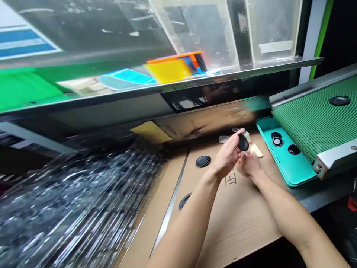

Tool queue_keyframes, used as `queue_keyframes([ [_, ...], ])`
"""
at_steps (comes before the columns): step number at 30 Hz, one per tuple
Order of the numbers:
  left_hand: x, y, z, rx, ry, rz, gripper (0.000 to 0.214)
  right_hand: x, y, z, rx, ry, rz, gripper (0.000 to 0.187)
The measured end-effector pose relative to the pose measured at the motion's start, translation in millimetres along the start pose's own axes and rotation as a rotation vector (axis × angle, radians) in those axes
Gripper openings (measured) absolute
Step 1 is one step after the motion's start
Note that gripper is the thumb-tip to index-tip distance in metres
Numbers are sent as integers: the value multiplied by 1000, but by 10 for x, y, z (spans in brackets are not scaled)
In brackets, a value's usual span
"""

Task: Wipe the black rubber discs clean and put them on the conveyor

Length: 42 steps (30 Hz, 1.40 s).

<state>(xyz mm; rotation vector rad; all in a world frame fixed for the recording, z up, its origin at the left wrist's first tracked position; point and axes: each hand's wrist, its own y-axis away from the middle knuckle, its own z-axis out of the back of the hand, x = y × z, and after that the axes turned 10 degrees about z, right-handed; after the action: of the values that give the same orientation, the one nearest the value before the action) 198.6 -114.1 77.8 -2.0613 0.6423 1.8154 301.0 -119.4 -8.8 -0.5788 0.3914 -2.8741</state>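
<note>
My left hand (226, 158) is closed on a round black disc-shaped part (243, 143), tilted up between thumb and fingers above the cardboard. Just below and beside it, my right hand (249, 164) is curled and slightly blurred; what its fingers hold, if anything, is hidden. A cream-coloured pad (256, 150) shows right behind the right hand. Beyond the fingers lie a white crumpled piece (223, 139) and a small round piece with a shiny rim (236, 130). To the left, a short stack of black discs (203, 161) rests on the cardboard (223, 230). Another black disc (184, 201) is partly covered by my left forearm.
A teal tray (292, 175) with several round parts sits under the end of a green conveyor belt (320, 111), which carries a black disc (339, 100). Stacked clear plastic trays (83, 208) fill the left. A metal shelf edge (167, 89) crosses above, with a yellow-orange bin (170, 70).
</note>
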Motion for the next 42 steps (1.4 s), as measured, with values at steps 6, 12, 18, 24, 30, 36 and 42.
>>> queue_keyframes([
  [6, 694, 426, 676, -97, 471, 238, 51, -355, -40, 90, -83, 224, -228, 33],
  [12, 876, 371, 797, -111, 676, 255, 49, -265, -90, 117, -157, 61, -18, 40],
  [18, 876, 276, 832, -205, 872, 194, 45, 492, 195, -213, -121, -25, 256, 41],
  [24, 929, 224, 832, -203, 1001, 242, 43, 688, 166, -386, -176, 131, 287, 38],
  [30, 939, 180, 832, -204, 1025, 251, 38, 630, 113, -409, -230, 208, 340, 38],
  [36, 953, 176, 856, -225, 1020, 223, 36, 594, 157, -416, -225, 271, 316, 37],
  [42, 977, 159, 877, -225, 1014, 231, 38, 563, 178, -383, -189, 258, 288, 37],
])
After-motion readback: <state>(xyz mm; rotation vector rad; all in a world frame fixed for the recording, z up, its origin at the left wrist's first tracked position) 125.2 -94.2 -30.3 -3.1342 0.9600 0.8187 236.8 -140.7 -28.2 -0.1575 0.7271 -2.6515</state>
